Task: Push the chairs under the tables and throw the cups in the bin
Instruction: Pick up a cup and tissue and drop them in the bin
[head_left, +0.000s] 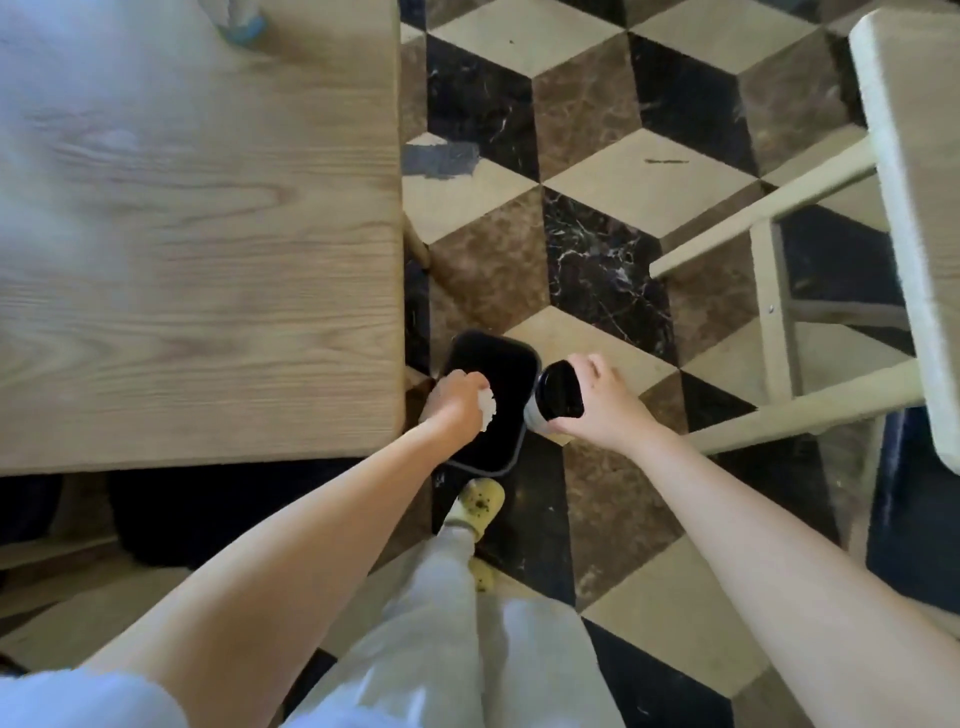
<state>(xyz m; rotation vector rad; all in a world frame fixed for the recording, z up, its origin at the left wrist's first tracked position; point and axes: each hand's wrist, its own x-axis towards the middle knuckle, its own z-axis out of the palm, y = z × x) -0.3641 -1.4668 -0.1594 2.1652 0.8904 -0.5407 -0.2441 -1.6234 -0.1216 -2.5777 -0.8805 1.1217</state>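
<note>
Across the cube-patterned marble floor (597, 156), beside the wooden table (208, 234), I see the black bin (491, 339). The right hand (597, 400) wraps its fingers round the cup (558, 397) just beside the bin's rim, long axis near upright, lid facing me. The left hand (454, 402) clutches crumpled tissue (123, 410) over the bin.

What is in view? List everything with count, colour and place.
Light wooden table: one, tan, left.
Black rectangular bin: one, grey-rimmed, on the floor by the table corner.
Black-lidded white cup: one, held beside the bin.
Crumpled white paper: one, held over the bin.
Pale wooden furniture frame: one, cream, right; chair or table unclear.
Blurred blue-white object: one, table's far edge.
Cube-patterned tile floor: black, brown, cream.
Yellow shoes: two, below the bin.
Left hand: grips the paper.
Right hand: grips the cup.
</note>
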